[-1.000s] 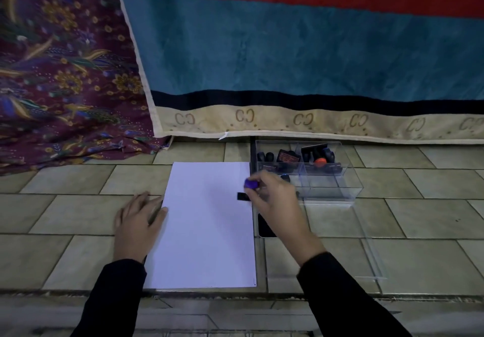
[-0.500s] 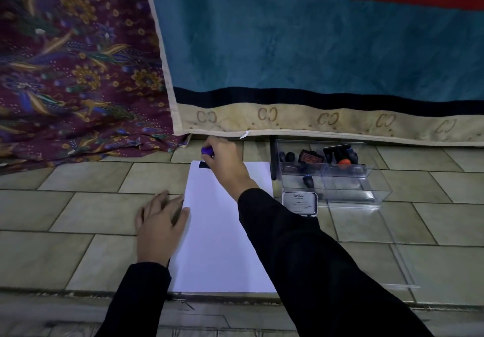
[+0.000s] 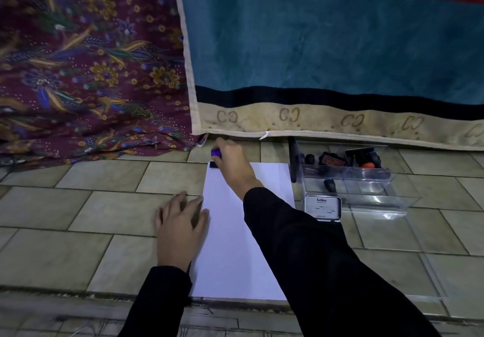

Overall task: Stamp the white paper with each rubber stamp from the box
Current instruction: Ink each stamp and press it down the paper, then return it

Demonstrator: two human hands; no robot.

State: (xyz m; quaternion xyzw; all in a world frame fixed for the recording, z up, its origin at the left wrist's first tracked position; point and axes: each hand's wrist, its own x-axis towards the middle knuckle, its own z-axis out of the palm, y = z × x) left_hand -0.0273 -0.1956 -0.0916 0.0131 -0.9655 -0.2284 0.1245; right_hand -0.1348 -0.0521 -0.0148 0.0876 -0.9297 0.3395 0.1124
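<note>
Presently, rubber stamp [image 3: 215,156] with purple knob is gripped by right hand [image 3: 231,162], fingers closed around handle, black base pressed onto far left corner of white paper [image 3: 235,245]. Paper is laid on tiled floor [image 3: 78,218]. Left edge of paper is pinned by left hand [image 3: 180,229], fingers spread flat. Clear box [image 3: 366,182] with more stamps is set just beside paper's far right corner; ink pad tin [image 3: 323,207] is placed against box's near side.

right hand [image 3: 233,162] carried purple-handled stamp [image 3: 215,156] from beside the clear box [image 3: 353,179] across to the paper's [image 3: 235,245] far left corner; ink pad [image 3: 323,207] uncovered by the move.
</note>
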